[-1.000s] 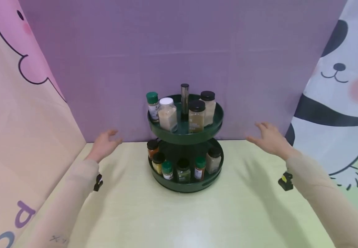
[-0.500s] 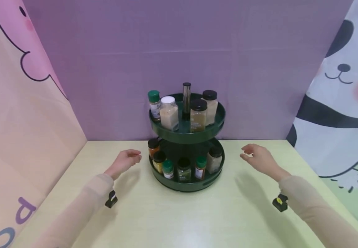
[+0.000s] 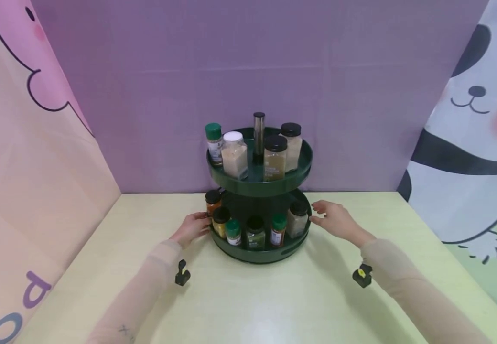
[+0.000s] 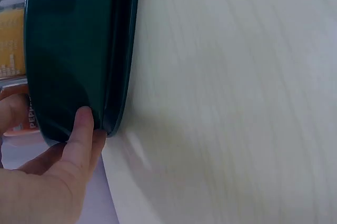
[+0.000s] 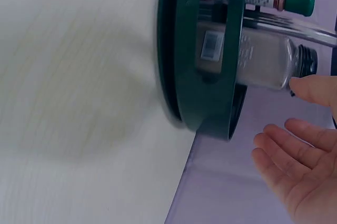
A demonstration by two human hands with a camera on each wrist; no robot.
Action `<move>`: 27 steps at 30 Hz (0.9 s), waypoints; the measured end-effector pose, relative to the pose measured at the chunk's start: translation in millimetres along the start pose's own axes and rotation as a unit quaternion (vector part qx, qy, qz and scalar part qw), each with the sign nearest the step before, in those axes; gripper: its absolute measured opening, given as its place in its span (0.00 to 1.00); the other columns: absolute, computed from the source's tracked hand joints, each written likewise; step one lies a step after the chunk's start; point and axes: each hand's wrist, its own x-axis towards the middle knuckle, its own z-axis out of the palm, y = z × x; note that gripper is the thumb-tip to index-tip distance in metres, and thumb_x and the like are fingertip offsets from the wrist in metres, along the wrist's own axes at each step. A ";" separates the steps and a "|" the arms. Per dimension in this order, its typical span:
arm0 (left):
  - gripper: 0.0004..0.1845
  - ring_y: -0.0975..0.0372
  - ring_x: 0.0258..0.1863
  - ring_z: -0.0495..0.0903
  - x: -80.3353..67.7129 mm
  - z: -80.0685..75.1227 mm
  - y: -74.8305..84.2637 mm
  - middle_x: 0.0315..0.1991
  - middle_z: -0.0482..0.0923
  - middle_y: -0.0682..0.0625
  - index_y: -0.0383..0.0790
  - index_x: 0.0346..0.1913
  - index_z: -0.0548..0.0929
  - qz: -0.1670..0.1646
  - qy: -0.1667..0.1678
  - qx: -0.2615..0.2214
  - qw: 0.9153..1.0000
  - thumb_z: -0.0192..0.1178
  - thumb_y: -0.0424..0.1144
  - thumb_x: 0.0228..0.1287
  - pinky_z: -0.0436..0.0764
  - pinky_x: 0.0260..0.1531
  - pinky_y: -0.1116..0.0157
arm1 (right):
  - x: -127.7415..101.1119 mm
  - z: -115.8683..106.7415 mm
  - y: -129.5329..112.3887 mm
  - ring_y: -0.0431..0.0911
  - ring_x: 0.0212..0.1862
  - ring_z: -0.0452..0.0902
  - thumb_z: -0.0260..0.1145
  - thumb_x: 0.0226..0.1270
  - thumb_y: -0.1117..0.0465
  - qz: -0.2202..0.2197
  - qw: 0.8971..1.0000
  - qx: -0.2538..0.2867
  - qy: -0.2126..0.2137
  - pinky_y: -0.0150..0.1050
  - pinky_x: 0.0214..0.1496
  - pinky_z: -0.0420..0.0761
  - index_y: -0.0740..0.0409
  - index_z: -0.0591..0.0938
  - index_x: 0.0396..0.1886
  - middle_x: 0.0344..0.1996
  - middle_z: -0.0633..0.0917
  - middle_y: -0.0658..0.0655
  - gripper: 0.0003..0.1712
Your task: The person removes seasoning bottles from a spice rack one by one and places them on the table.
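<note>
A glossy dark-green two-tier spice rack (image 3: 257, 189) is standing upright on a pale, faintly wood-grained desk (image 3: 248, 306), just in front of a creased purple cloth (image 3: 179, 95). Its round trays are stacking one above the other, with a shiny metal post (image 3: 259, 134) rising through the upper one. Squarish clear jars are sitting on both tiers, including a white-capped jar (image 3: 234, 162) of pale powder on top. Below, an orange-red jar (image 4: 32, 119) is showing the letters "PEPP", partly hidden by the thumb, and a black-capped jar (image 5: 263, 61) is displaying a barcode; finer print is staying too small to read.

The left hand (image 3: 191, 228) is holding its fingers nearly straight, touching the lower tray's outer wall, the thumb reaching along the rim side. The right hand (image 3: 334, 220) is opening toward the opposite side, fingers spread and standing off the wall; whether its thumb is touching the black-capped jar, I cannot tell. The desk is extending forward and to both sides.
</note>
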 end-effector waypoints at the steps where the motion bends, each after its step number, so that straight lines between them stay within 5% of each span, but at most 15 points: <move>1: 0.27 0.50 0.54 0.72 1.5 1.2 -0.7 0.62 0.62 0.29 0.21 0.64 0.57 0.000 0.006 -0.005 1.000 0.47 0.29 0.64 0.75 0.56 0.57 | 1.4 1.1 -1.6 0.58 0.48 0.77 0.61 0.61 0.58 0.001 1.000 0.003 0.000 0.50 0.49 0.79 0.71 0.74 0.53 0.48 0.80 0.68 0.24; 10: 0.28 0.45 0.57 0.70 2.3 3.5 -3.0 0.63 0.60 0.28 0.20 0.65 0.55 0.004 0.011 -0.018 1.000 0.46 0.27 0.63 0.75 0.56 0.58 | 8.1 10.8 -12.8 0.57 0.50 0.77 0.66 0.57 0.52 0.021 0.998 0.061 -0.018 0.50 0.50 0.79 0.68 0.73 0.54 0.47 0.81 0.66 0.30; 18: 0.27 0.43 0.59 0.67 2.2 5.0 -1.6 0.63 0.60 0.29 0.21 0.65 0.56 -0.006 0.019 -0.015 1.000 0.46 0.27 0.64 0.71 0.59 0.55 | 12.6 26.0 -15.5 0.48 0.36 0.78 0.69 0.52 0.46 0.038 0.995 0.095 0.004 0.40 0.35 0.78 0.63 0.78 0.45 0.36 0.84 0.60 0.28; 27: 0.27 0.43 0.61 0.66 1.0 3.4 -2.1 0.64 0.59 0.29 0.22 0.66 0.55 -0.006 0.017 -0.023 1.000 0.45 0.27 0.65 0.70 0.60 0.54 | 15.0 38.9 -17.8 0.59 0.46 0.78 0.71 0.47 0.48 0.059 0.996 0.067 0.032 0.52 0.44 0.79 0.66 0.75 0.48 0.44 0.82 0.66 0.34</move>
